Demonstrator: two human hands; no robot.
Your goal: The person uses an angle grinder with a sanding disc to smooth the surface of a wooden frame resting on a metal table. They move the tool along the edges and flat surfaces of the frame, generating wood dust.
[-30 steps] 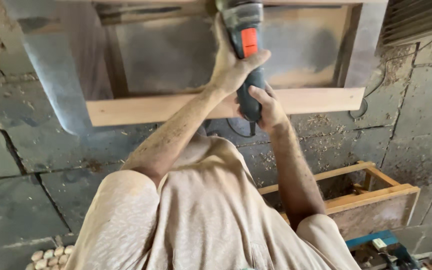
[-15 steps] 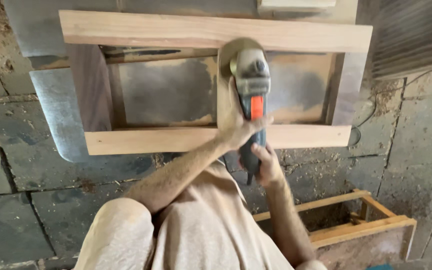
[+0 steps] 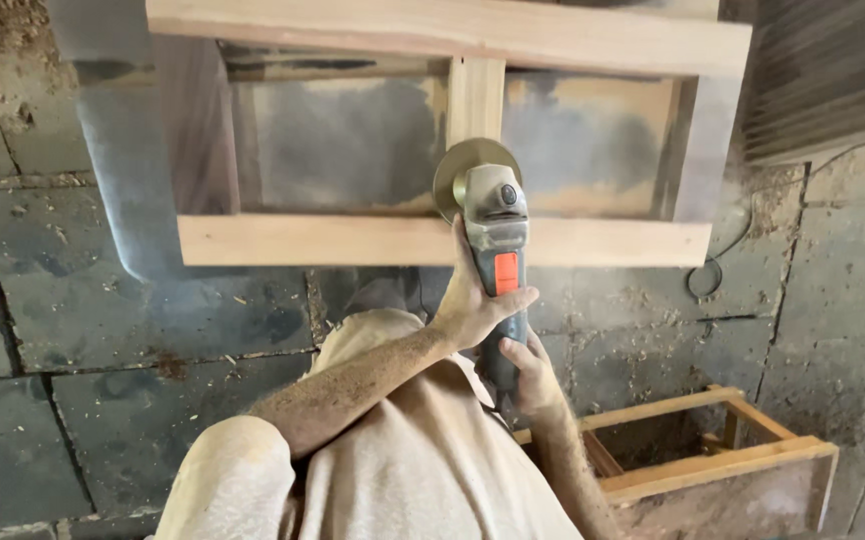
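The grinder has come nearer along the frame's middle rail; both hands' fingers wrap it.

Sawdust-strewn stone floor under wooden frame

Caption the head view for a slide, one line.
Both hands, left hand and right hand, grip an angle grinder, its sanding disc on the centre rail of a wooden frame.

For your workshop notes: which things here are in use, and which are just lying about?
In use: grinder, held by left hand and right hand; wooden frame.
Lying about: wooden box; cable; sawdust on stone floor.
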